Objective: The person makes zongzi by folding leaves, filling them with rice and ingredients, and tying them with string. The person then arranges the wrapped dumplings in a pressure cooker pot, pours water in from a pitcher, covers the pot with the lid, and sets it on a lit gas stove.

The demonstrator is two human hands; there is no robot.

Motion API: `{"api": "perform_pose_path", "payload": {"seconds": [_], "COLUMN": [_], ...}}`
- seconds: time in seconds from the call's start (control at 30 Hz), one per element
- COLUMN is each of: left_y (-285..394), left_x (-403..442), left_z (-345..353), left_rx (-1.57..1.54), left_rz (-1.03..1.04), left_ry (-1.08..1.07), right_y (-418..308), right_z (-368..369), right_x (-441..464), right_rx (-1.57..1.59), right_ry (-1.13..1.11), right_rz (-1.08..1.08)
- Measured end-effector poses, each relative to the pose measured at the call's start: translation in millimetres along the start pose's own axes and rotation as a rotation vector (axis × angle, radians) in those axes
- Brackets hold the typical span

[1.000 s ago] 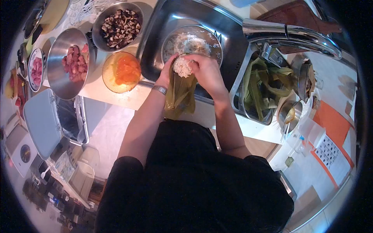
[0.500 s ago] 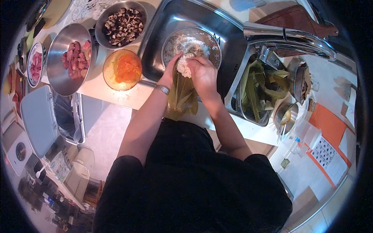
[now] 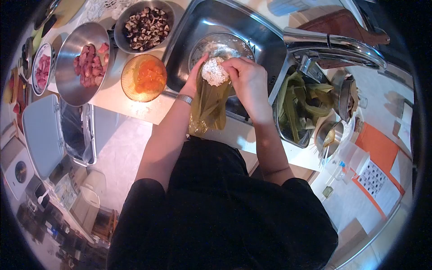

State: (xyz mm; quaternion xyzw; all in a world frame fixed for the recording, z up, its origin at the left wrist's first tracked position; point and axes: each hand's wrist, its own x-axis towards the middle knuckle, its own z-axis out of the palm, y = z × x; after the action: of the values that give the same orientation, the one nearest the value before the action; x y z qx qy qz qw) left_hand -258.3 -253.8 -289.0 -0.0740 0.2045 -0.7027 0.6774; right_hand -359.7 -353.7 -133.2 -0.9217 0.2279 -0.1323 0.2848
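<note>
Left hand (image 3: 193,82) cups leaf (image 3: 209,104); curled right hand (image 3: 250,84) touches rice (image 3: 214,72)

left hand (image 3: 192,81): we lose most fingers behind the leaf (image 3: 208,105).
sink bowl (image 3: 202,40): leaf and right hand (image 3: 249,78) cover part of its near rim.
white strings (image 3: 108,9): blurred, cut off above, toward the counter's (image 3: 150,112) far edge.
printed sheet (image 3: 376,179): marks too small for us.

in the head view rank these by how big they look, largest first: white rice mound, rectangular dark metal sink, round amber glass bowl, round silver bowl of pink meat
1. Rectangular dark metal sink
2. Round silver bowl of pink meat
3. Round amber glass bowl
4. White rice mound
</note>
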Motion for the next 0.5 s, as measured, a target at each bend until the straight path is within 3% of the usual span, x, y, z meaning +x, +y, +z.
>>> {"api": "perform_pose_path", "payload": {"seconds": [0.07,0.13,0.23,0.37,0.43,0.5], "left_y": [-1,-3,-4,-8,-6,-7], "left_x": [6,8,14,-9,-15,-20], "left_z": [-4,1,5,1,-3,-7], "left_rx": [0.105,0.084,0.161,0.206,0.257,0.240], "left_rz": [0.078,0.076,0.175,0.110,0.186,0.161], "left_ry": [0.113,0.096,0.121,0.306,0.395,0.391], "right_y": [-4,2,12,10,36,101], "right_z": [5,11,11,-6,20,84], "right_x": [-1,-5,2,5,14,-4], "right_rx": [0.044,0.088,-0.046,0.110,0.238,0.289], "right_ry": [0.024,0.055,-0.067,0.121,0.338,0.379], "right_rz": [-0.024,-0.047,-0.128,0.099,0.120,0.098]}}
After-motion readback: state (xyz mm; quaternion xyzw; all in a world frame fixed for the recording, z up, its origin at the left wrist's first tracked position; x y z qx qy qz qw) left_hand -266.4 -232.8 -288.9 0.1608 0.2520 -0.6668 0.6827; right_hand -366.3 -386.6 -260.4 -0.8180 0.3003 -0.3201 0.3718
